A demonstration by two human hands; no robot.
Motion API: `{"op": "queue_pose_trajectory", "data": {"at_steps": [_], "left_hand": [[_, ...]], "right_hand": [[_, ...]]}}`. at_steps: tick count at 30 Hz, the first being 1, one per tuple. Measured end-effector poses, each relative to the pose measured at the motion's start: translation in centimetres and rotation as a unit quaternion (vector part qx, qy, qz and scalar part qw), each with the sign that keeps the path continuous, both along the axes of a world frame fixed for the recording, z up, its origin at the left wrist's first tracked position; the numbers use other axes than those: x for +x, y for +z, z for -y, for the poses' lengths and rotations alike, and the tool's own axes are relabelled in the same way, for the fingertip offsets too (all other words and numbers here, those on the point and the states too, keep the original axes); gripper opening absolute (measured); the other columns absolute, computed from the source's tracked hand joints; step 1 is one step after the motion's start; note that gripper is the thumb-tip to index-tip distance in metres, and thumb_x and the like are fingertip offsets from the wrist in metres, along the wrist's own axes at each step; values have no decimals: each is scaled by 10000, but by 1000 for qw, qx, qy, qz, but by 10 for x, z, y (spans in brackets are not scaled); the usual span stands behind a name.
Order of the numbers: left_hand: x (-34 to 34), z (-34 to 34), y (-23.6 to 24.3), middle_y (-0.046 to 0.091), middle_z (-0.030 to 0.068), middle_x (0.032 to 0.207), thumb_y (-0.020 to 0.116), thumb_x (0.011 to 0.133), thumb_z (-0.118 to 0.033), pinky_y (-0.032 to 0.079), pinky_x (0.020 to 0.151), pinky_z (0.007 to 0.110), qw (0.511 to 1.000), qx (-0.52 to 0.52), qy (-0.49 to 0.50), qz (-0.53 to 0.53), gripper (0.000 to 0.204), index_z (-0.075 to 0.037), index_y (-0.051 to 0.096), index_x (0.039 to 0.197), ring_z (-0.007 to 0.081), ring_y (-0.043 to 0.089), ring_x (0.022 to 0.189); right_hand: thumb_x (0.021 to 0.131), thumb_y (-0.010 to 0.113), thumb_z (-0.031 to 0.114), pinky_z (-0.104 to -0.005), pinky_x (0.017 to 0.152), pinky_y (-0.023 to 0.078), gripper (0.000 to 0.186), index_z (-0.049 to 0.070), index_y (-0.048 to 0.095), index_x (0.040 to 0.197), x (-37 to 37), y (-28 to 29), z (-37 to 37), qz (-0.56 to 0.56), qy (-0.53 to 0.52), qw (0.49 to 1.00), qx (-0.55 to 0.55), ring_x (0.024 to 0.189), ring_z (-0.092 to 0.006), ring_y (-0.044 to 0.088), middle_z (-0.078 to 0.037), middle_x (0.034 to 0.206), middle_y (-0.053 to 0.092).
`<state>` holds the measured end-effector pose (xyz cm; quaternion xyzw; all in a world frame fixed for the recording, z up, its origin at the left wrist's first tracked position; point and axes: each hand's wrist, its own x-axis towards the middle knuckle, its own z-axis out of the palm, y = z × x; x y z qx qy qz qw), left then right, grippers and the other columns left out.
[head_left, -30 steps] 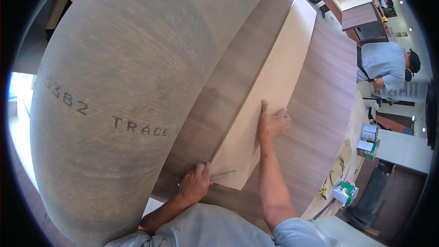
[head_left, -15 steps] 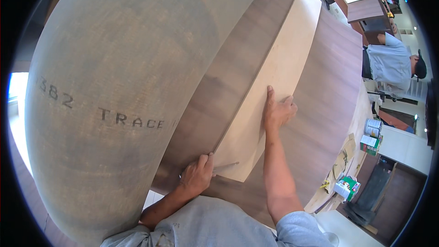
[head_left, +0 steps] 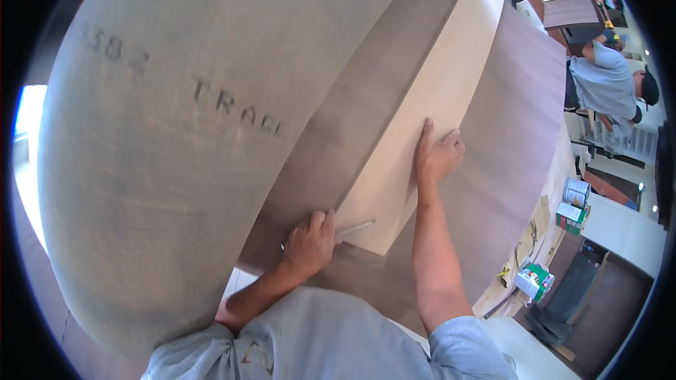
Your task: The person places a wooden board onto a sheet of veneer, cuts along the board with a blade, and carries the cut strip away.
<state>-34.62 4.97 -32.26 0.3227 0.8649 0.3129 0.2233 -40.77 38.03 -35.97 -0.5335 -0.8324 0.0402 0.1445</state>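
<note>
A long pale wooden board [head_left: 422,91] lies flat and slanting on a wide brown panel [head_left: 517,112]. At its near left corner is my left hand [head_left: 310,241], fingers bent and closed round a slim silver pen-like tool [head_left: 357,227]. The tool's thin end reaches over the near end of the board, and fingertips touch the board's corner. Farther up, my right hand [head_left: 438,158] grips the board's right edge. Its thumb stretches along the top face while the other fingers bend at the edge, their tips partly hidden.
A large grey-brown surface [head_left: 183,176] with stamped print bulges close on the left. Along the right stand tins [head_left: 576,192], a green-and-white box [head_left: 535,284] and a dark cabinet [head_left: 620,295]. Co-workers, one in a grey shirt [head_left: 604,81], are at the far right.
The view has shifted, so board and hands sit slightly higher and farther right. More of the silver tool shows from my left hand. A co-worker's arm has moved.
</note>
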Motion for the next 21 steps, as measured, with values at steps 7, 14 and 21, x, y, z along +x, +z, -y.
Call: {"op": "queue_pose_trajectory", "data": {"at_steps": [7,14,21], "left_hand": [[7,6,0,581,127,970,825,817,-226,561,731,424,998,40,21,-52,531,42,621,1228,295,675,841],[-1,5,4,558,120,937,802,833,-227,559,721,424,997,44,13,-62,468,26,610,1176,287,661,813],[2,5,2,574,130,987,817,830,-239,556,719,458,999,30,8,-35,494,-4,609,1213,335,666,833]], "right_hand": [[906,757,577,-538,1063,469,933,-134,525,1465,31,-4,33,-20,-9,999,-32,1278,-477,523,-323,1398,531],[853,750,710,-515,1097,474,1034,-126,572,1435,29,1,35,13,-30,999,-18,1293,-461,566,-313,1363,581],[880,750,651,-535,1079,458,963,-130,576,1417,36,4,37,-8,13,999,-32,1257,-480,562,-334,1320,594]]}}
